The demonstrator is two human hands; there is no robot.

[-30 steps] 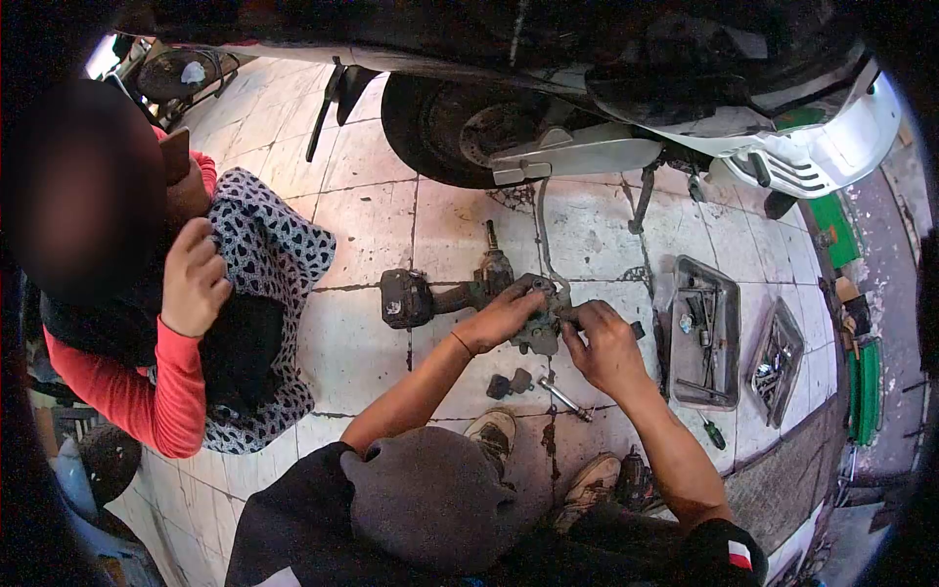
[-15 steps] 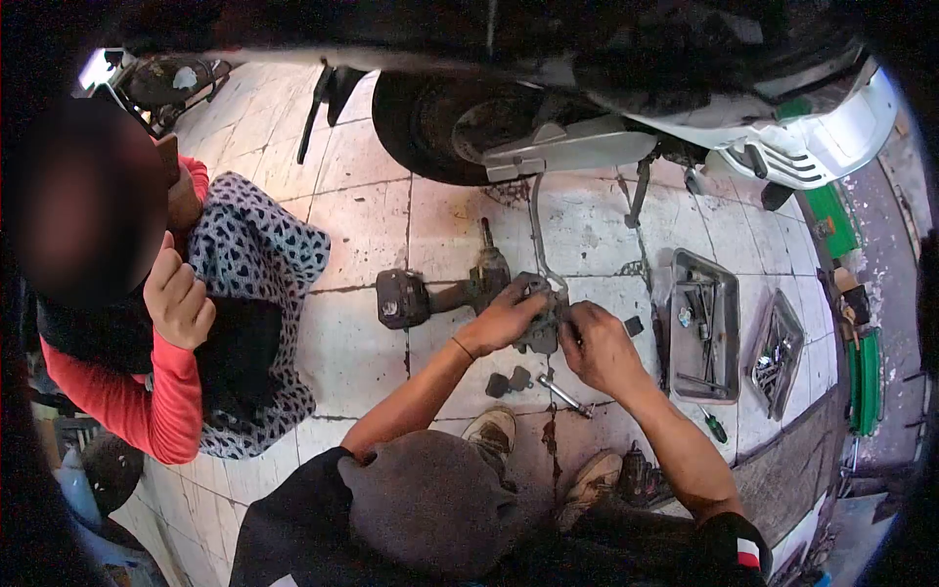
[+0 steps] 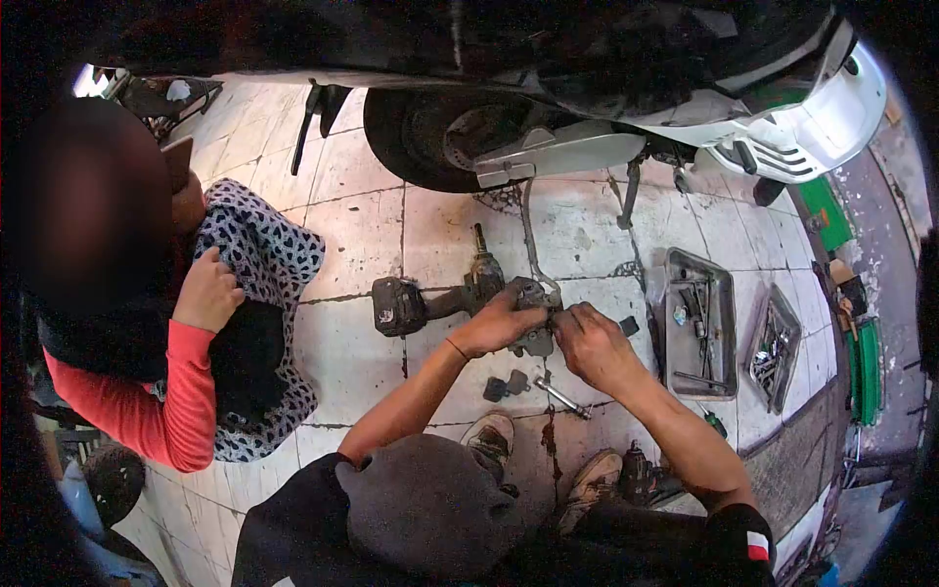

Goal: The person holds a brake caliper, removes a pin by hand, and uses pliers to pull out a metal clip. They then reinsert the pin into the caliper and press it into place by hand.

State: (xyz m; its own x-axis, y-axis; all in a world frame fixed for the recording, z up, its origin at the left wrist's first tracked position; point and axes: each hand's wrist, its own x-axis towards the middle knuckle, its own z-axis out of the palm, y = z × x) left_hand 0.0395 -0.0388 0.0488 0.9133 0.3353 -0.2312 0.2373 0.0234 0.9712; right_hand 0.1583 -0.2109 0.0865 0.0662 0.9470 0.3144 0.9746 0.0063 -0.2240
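Note:
My left hand [image 3: 489, 326] is wrapped round a grey metal brake caliper [image 3: 536, 342] low over the tiled floor. A thin hose [image 3: 530, 230] runs from the caliper up towards the wheel. At the caliper's right side, my right hand [image 3: 597, 347] has its fingers bent and pinched together; whatever lies between them is hidden. Just left of the caliper lies a cordless impact wrench [image 3: 481, 279]. Below my hands are dark brake pads [image 3: 506, 386] and a chrome socket tool [image 3: 562, 397].
A scooter's wheel [image 3: 416, 137] and white bodywork [image 3: 782, 142] stand ahead. Two metal trays with tools, a rectangular one [image 3: 731, 323] and a slanted one [image 3: 780, 391], are on the right. At the left sits another person with a red sleeve [image 3: 191, 391].
My right hand's fingers have drawn closer together at the caliper, while my left hand keeps its hold. The other person's raised hand has moved right and lower. The view has shifted slightly.

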